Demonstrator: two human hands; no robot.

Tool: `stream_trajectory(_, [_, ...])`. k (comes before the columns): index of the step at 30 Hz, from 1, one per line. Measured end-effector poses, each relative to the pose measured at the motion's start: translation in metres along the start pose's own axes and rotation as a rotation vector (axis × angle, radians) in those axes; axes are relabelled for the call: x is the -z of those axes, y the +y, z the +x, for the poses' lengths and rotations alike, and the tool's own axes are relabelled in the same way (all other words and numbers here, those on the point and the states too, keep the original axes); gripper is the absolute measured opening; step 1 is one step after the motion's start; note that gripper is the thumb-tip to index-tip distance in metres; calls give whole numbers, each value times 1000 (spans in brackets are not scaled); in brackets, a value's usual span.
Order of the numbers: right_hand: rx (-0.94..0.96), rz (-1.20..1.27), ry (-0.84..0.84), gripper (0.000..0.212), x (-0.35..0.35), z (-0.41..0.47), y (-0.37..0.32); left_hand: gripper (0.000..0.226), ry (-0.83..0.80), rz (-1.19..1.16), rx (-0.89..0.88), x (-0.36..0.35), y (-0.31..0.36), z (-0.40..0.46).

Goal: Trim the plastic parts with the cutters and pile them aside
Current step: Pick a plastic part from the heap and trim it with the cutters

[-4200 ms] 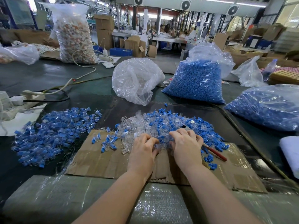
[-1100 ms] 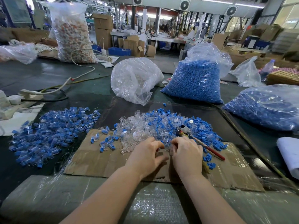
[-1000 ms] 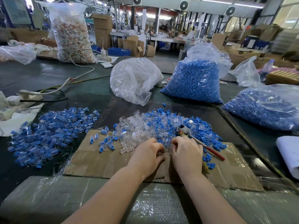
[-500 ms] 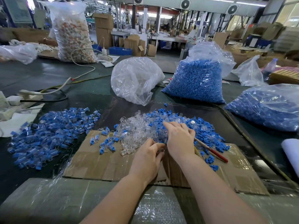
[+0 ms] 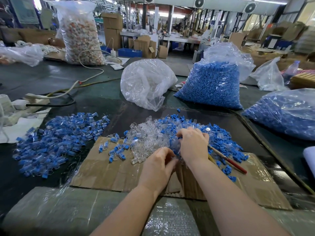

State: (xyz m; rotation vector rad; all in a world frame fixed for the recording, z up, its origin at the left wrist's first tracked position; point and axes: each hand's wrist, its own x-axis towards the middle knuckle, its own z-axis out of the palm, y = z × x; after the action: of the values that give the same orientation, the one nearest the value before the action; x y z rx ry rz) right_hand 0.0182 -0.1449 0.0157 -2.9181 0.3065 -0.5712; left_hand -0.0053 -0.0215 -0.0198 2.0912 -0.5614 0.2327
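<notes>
Hands point(image 5: 193, 144) reach into the heap of clear and blue plastic parts point(image 5: 153, 133) on the cardboard point(image 5: 109, 171).
Right fingers curl into the heap; left hand point(image 5: 157, 167) curls at its near edge, contents hidden. Cutters point(image 5: 227, 160) lie beside the right wrist. Two bags point(image 5: 213, 86) hold blue pieces.

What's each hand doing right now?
Left hand: fingers curled, contents hidden, cannot tell.
Right hand: fingers curled into the parts pile, cannot tell.

L hand point(image 5: 157, 165) & R hand point(image 5: 193, 144) curled, palms down, fwd.
</notes>
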Motion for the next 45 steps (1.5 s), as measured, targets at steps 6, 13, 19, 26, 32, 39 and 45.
stream_trajectory(6, [-35, 149, 91, 16, 5, -13, 3, 11, 11, 31, -21, 1, -2, 0])
stream_trajectory(13, [-180, 592, -68, 12, 15, -42, 2, 32, 106, 26, -63, 2, -1, -1])
stream_trajectory(19, [-360, 841, -139, 10, 23, -49, 5, 27, 37, 30, -132, 5, 3, -3])
stream_trajectory(26, [-402, 842, -103, 9, 18, -54, 0, 20, 57, 13, -115, 4, 5, -4])
stream_trajectory(32, [-331, 772, -109, 8, 15, -57, 2, 15, 98, -22, -68, 3, 3, -4])
stream_trajectory(39, [-170, 247, -34, 7, 14, -69, 16, 33, 76, -250, 111, 4, 2, -4])
stream_trajectory(45, [-90, 143, -6, 12, 5, -78, 20, 44, 82, -292, 175, 5, 3, -1])
